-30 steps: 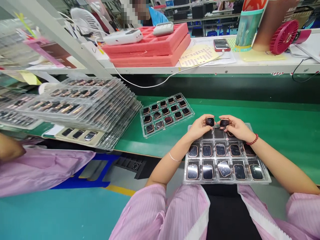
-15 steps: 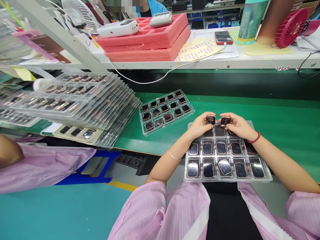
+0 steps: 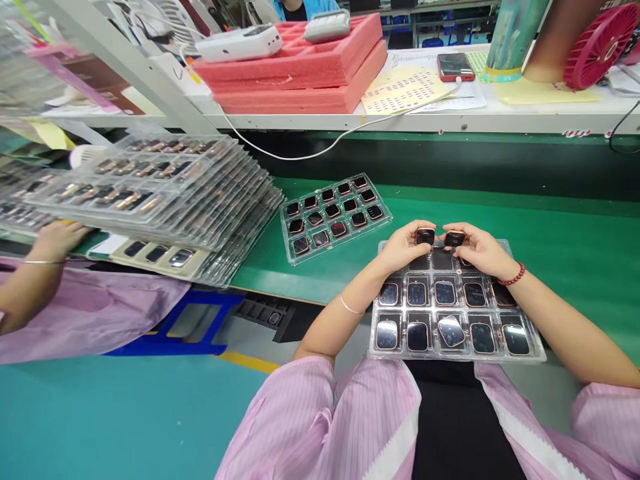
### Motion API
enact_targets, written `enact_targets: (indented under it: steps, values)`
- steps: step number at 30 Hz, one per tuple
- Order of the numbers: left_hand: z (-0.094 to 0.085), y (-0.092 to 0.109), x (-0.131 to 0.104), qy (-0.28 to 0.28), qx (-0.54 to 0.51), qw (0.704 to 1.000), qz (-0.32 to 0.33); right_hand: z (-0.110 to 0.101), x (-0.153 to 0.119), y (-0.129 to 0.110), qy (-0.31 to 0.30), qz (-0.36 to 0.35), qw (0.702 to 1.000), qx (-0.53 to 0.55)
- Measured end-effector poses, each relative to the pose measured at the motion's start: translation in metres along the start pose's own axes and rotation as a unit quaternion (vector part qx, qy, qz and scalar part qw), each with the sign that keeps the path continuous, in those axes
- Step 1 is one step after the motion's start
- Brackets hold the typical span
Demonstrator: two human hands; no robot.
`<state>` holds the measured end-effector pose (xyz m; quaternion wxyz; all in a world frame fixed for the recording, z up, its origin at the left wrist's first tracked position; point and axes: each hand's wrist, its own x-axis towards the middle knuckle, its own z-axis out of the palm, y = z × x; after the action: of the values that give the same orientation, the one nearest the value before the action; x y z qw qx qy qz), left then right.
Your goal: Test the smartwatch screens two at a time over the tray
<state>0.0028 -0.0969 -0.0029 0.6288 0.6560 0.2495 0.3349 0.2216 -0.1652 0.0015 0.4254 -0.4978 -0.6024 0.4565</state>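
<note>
My left hand (image 3: 407, 244) is closed on a smartwatch case (image 3: 425, 236) with a dark screen and a gold-coloured rim. A second, similar smartwatch case (image 3: 454, 239) is pinched in my right hand (image 3: 479, 251). Both are held up side by side, slightly apart, over the far row of a clear plastic tray (image 3: 457, 358). Bare pockets of the tray show just below the two watches. Several more watch cases lie in its middle and near rows, one of them (image 3: 451, 331) tilted in its pocket. My hands partly hide the far row.
Another clear tray of watches (image 3: 314, 252) lies on the green bench (image 3: 265, 267). To the left rises a tall stack of filled trays (image 3: 240, 213). A co-worker's hand (image 3: 63, 239) is beside it. A white shelf (image 3: 320, 123) holds pink foam (image 3: 295, 100), a phone (image 3: 455, 67) and a cable.
The view has shifted slightly. My hands hold the same two watch cases in nearly the same place. At the left, the co-worker's hand has come into view by the stack.
</note>
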Motion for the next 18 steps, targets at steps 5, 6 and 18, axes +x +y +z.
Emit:
enact_targets:
  steps: [5, 6, 18]
  values:
    - [-0.0014, 0.0001, 0.0008, -0.013, -0.034, 0.999, -0.040, -0.0016, 0.0002, -0.0043, -0.004, 0.030, 0.999, 0.023]
    - [-0.0020, -0.0003, 0.0012, -0.015, -0.038, 0.998, -0.047, -0.0021, 0.0006, -0.0044, -0.002, 0.031, 0.999, 0.034]
    - [-0.0064, -0.0086, 0.0037, -0.033, -0.069, 0.996, -0.042, -0.0034, 0.0024, -0.0006, -0.015, 0.027, 0.998, 0.060]
